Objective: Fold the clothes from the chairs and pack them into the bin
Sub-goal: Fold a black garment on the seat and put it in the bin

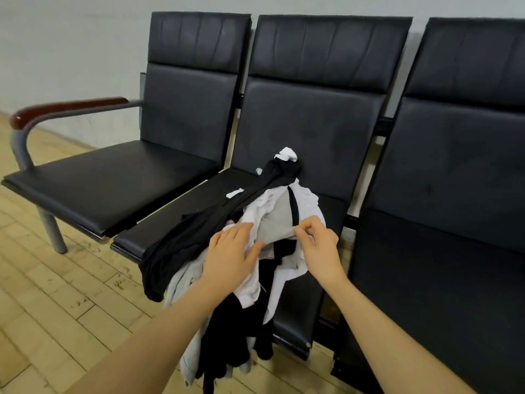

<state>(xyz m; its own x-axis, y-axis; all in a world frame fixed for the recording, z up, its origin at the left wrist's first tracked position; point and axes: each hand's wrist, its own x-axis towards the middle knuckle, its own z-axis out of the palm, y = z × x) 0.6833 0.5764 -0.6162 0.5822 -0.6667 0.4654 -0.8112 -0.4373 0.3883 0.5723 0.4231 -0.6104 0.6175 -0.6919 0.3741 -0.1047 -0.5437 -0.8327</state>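
Observation:
A heap of clothes lies on the middle chair and spills over its front edge. It holds a long black garment, white garments and a grey garment with a black strap. My left hand lies on the white cloth with fingers fairly straight. My right hand pinches the edge of the grey garment between thumb and fingers. More black cloth hangs down toward the floor. No bin is in view.
Three black padded chairs are joined in a row against a pale wall. The left chair has a red-brown armrest on a grey metal frame. The right chair has a bare seat. The floor is light wood.

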